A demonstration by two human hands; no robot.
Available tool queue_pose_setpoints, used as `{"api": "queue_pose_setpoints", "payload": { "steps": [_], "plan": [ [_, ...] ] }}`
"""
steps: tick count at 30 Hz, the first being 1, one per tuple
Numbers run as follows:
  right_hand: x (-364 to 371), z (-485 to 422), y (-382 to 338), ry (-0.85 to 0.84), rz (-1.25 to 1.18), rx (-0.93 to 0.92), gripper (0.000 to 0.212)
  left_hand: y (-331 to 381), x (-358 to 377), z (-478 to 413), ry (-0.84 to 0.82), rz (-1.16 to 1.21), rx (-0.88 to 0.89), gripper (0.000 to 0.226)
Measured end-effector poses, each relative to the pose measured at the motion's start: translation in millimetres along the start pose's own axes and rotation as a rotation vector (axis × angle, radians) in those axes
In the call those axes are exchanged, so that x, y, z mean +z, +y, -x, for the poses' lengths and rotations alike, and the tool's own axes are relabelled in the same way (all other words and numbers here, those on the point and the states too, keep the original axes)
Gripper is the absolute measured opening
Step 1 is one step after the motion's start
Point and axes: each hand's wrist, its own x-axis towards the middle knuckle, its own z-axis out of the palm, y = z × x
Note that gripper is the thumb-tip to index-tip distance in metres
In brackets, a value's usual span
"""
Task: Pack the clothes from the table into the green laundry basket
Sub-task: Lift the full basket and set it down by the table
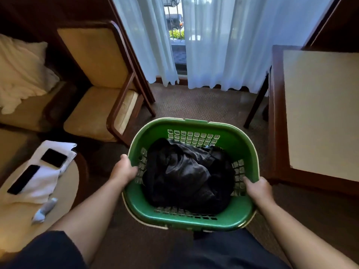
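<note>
Gripping green basket (229, 144) rims w/ both hands, clear carpet (194, 105) ahead.

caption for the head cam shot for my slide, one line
Both hands, left hand and right hand, grip the green laundry basket holding dark clothes.

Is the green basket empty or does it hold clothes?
It holds clothes: a crumpled dark garment covers the basket floor.

Left hand (124, 169) and right hand (257, 188) grip opposite rims of the green basket (229, 223); dark clothes (186, 175) lie between them
</note>
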Motion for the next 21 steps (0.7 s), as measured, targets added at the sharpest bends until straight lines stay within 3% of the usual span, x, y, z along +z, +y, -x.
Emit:
{"api": "queue_pose_setpoints", "payload": {
  "steps": [5, 10, 16, 21],
  "plan": [
    [14, -39, -47, 0.024, 0.018, 0.092, 0.048, 51, -22, -80, -0.078, -0.102, 0.06, 0.045],
    [29, -53, -75, 0.098, -0.038, 0.194, 0.068, 96, -33, -149, -0.149, -0.221, 0.155, 0.044],
    [61, -38, -110, 0.256, -0.218, 0.369, 0.07, 164, -53, -236, -0.204, -0.336, 0.418, 0.043],
    [120, 2, -134, 0.502, -0.393, 0.585, 0.065, 226, -79, -295, -0.23, -0.398, 0.725, 0.035]
  ]
}}
